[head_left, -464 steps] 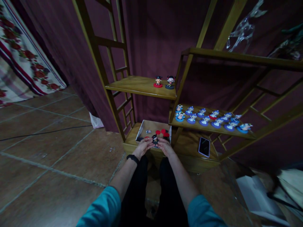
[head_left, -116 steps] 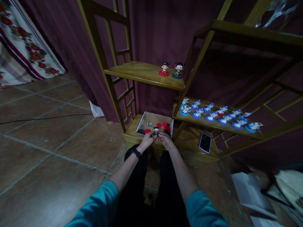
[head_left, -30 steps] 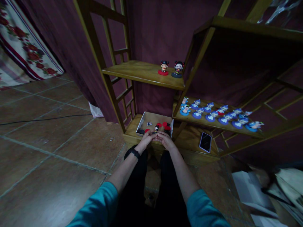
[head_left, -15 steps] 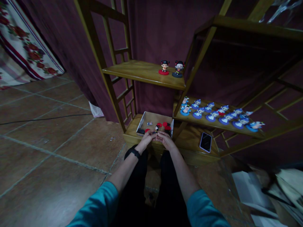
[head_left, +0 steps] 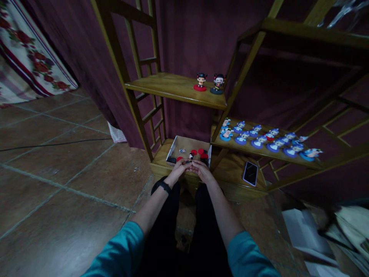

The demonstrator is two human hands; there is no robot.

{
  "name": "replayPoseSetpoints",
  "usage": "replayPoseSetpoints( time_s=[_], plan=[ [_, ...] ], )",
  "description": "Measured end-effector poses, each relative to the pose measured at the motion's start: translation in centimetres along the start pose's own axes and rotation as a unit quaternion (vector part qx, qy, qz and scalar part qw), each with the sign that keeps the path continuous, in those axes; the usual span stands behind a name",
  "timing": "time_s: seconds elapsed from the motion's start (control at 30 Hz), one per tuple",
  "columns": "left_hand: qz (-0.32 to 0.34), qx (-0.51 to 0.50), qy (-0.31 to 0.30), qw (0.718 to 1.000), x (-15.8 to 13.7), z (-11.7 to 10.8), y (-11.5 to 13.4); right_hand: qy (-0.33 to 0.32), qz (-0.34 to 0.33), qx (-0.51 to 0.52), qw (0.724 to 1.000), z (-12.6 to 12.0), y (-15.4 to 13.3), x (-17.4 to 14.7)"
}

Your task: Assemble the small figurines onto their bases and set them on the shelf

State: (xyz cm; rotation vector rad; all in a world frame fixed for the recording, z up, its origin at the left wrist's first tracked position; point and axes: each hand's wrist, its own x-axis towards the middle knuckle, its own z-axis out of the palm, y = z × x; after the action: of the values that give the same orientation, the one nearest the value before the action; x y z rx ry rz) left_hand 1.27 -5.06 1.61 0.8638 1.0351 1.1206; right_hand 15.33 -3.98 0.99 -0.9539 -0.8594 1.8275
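Note:
Both my hands meet over the near edge of a shallow cardboard box [head_left: 188, 141]. Between their fingertips stands a small black-haired figurine [head_left: 190, 156], upright, with its lower end partly covered by my fingers. My left hand [head_left: 180, 169] closes on it from the left, and my right hand [head_left: 201, 169] from the right. Inside the box lie red discs [head_left: 201, 151], black discs [head_left: 172, 160] and a small black-and-white figure piece [head_left: 182, 151].
On the upper shelf [head_left: 161, 84] stand a figurine on a red base [head_left: 200, 82] and one on a dark base [head_left: 218, 84]. Several blue and purple figurines [head_left: 258, 141] line the right shelf. A phone [head_left: 250, 173] lies below them. White boxes [head_left: 305, 231] sit at lower right.

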Motion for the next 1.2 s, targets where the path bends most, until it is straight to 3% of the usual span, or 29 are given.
replayPoseSetpoints(
  time_s=[0.47,1.2],
  plan=[
    [0.011,0.001,0.027,1.000,-0.76,0.41,0.19,-0.002,-0.005,0.000,1.000,-0.26,0.19,0.23],
    [0.023,0.007,0.020,0.999,-0.06,0.04,-0.25,0.003,-0.006,-0.004,1.000,-0.04,0.11,0.04]
  ],
)
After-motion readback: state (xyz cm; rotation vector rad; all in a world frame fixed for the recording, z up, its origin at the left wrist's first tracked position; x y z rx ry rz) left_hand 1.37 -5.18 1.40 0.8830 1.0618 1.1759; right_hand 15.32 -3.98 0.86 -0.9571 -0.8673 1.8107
